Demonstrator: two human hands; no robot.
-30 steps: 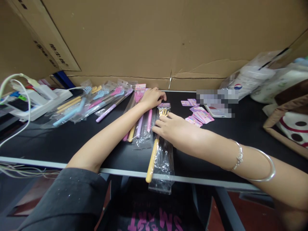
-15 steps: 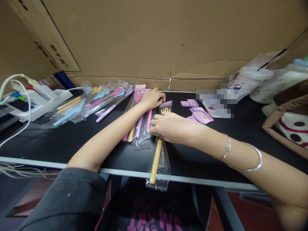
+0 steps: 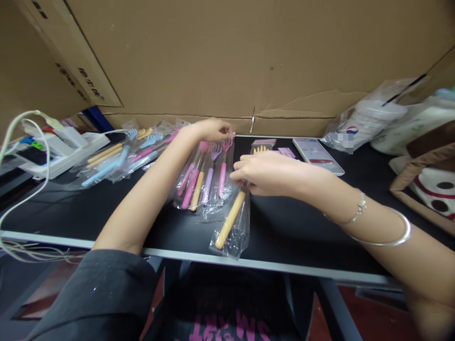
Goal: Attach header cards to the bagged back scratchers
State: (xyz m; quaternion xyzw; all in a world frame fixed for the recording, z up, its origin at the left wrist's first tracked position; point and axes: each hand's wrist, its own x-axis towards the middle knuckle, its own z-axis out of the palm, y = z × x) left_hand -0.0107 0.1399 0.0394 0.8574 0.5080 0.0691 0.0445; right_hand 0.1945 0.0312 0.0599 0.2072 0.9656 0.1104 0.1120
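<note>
My right hand (image 3: 273, 173) is closed around the neck of a yellow back scratcher (image 3: 231, 219) in a clear plastic bag. Its handle slants toward the front edge, and its yellow claw and a pink-purple card show beyond my knuckles. Over the far ends of a row of bagged back scratchers hovers my left hand (image 3: 213, 129), fingers loosely bent and apart, holding nothing I can see. That row includes a pink scratcher (image 3: 222, 177), a purple scratcher (image 3: 208, 184) and a second yellow scratcher (image 3: 197, 190), lying side by side.
More bagged scratchers (image 3: 106, 166) lie at the left beside a white power strip (image 3: 53, 156) with cables. Small printed cards (image 3: 286, 152) and a phone (image 3: 318, 155) lie beyond my right hand. A bagged cup (image 3: 373, 118) and a brown-handled bag (image 3: 412, 166) stand right. Cardboard (image 3: 213, 57) walls the back.
My right hand has moved right and away from me with the yellow back scratcher, which now tilts more. My left hand has shifted left and back, uncovering the row's claws.
</note>
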